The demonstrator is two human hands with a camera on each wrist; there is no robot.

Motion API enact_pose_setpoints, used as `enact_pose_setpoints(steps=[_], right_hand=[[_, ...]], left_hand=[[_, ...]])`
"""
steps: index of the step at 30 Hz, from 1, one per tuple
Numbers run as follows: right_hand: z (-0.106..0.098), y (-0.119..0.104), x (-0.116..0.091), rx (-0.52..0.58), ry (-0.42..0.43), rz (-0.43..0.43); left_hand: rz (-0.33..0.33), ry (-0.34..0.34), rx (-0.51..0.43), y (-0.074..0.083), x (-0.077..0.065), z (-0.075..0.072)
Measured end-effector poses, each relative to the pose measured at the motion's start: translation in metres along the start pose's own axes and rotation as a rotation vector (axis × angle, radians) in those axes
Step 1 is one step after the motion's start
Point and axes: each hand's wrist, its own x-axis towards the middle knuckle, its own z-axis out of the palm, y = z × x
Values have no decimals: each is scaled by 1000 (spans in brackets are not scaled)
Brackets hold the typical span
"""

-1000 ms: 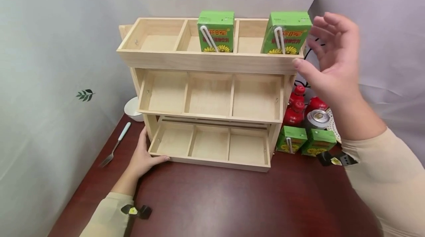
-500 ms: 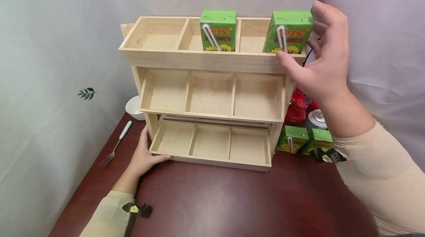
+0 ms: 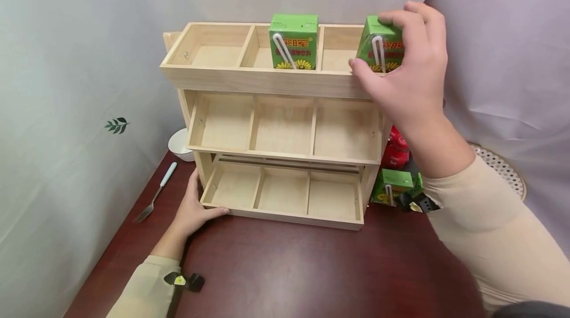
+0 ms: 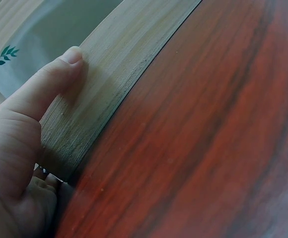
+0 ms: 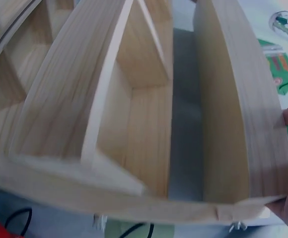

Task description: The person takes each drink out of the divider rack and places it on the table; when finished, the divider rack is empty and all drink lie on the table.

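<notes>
A three-tier wooden display rack [image 3: 285,80] stands on the table. My left hand [image 3: 191,211] holds the left corner of its bottom tray, thumb along the front board, as the left wrist view also shows. In the top tier, my right hand [image 3: 414,61] curls around the right-hand green drink carton [image 3: 371,43], fingers over its top and right side. The thumb lies in front, near the tray's front board; part of the carton is hidden. Another green drink carton [image 3: 294,41] with a white straw stands in the top middle compartment.
Right of the rack are a green carton [image 3: 392,184], partly covered cartons and red bottles [image 3: 395,152], and a dotted, round-edged item [image 3: 500,169]. On the left lie a fork [image 3: 156,192] and a white bowl [image 3: 180,144]. Fabric walls stand close around.
My right hand has moved left from beside the right-hand carton to around it, covering its right part. The left hand stays on the bottom tray.
</notes>
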Motion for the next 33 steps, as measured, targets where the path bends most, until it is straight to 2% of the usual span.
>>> enact_pose_setpoints(steps=[4,11,23,33], right_hand=[[4,-3,1,-35,35,19],[9,-5,3,-1,98,59],[13,-2,-2,13,193,12],[13,-27,-3,111,316,-10]], left_hand=[[0,-2,-8,0,0,0],[0,10,-1,0,-1,2],[-1,12,24,2,0,-3],[22,2,-28,-1,0,0]])
